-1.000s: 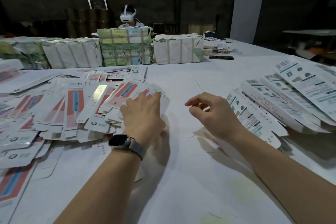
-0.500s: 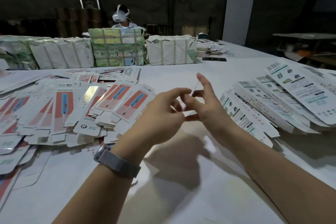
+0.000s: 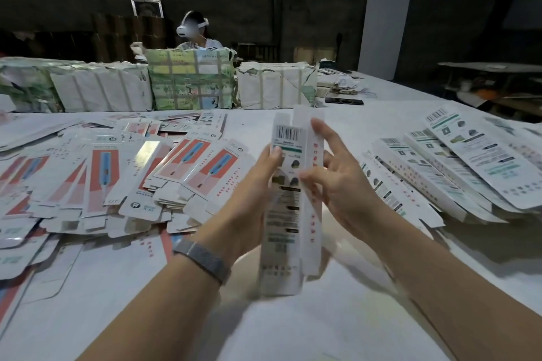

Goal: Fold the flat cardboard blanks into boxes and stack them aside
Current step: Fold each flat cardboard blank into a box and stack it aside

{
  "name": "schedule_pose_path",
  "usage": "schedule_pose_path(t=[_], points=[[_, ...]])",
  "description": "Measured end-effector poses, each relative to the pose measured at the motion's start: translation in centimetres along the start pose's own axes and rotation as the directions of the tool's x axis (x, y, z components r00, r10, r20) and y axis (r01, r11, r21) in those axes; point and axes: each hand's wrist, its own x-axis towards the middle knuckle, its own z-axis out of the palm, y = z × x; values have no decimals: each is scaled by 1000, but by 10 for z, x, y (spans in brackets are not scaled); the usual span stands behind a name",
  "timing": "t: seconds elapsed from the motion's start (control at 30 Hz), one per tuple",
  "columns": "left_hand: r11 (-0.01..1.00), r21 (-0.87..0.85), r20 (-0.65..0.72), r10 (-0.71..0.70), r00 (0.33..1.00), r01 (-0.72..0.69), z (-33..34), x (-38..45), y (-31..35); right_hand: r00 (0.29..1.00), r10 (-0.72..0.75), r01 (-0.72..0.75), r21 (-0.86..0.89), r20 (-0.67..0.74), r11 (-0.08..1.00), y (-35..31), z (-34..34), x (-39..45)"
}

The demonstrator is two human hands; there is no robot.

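One blank (image 3: 283,208), partly folded and upright, is held above the table (image 3: 293,328) between two hands: the left hand (image 3: 249,199) grasps its left edge, the right hand (image 3: 337,184) pinches its right panel with thumb and fingers spread. Left of the left hand sprawls one heap of flat blanks (image 3: 102,173); right of the right hand lies one fanned stack (image 3: 457,164); beyond sit four wrapped bundles (image 3: 190,82).

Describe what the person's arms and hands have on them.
Both forearms are bare, with no sleeves in view and no gloves on either hand. The left hand has a grey woven-mesh watch band around its wrist. The right hand and its wrist carry nothing; no rings show.
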Motion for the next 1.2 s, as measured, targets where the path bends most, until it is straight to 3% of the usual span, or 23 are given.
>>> schedule_pose_path(t=[0.03,0.1,0.13,0.23,0.33,0.47,0.67,0.9,1.2], points=[[998,-65,16,-19,1000,20,3,-1,-2,999,-46,45,-181,3,983,0,1,-1],[984,-176,67,-26,997,37,4,-1,-5,986,-157,100,-584,-47,805,1,-2,1],[980,-197,92,-23,996,41,3,1,-5,979,-192,101,-669,-64,736,1,-5,2],[987,-151,169,-31,985,57,-3,3,-7,977,-203,129,-570,-66,811,-3,-14,1],[992,-105,197,-45,979,67,-5,4,-10,964,-258,153,-663,-63,733,-2,-19,3],[996,-81,194,-31,981,48,-4,5,-10,949,-292,166,-595,-121,786,-7,-20,5],[998,-16,234,-54,971,60,-2,5,-10,944,-290,126,-640,-157,758,-12,-26,7],[996,-37,320,-69,945,86,2,3,-11,981,-189,131,-594,-37,794,-24,-44,11],[998,-65,209,26,977,-13,11,4,-19,989,-143,124,-320,-37,939,-23,-44,11]])
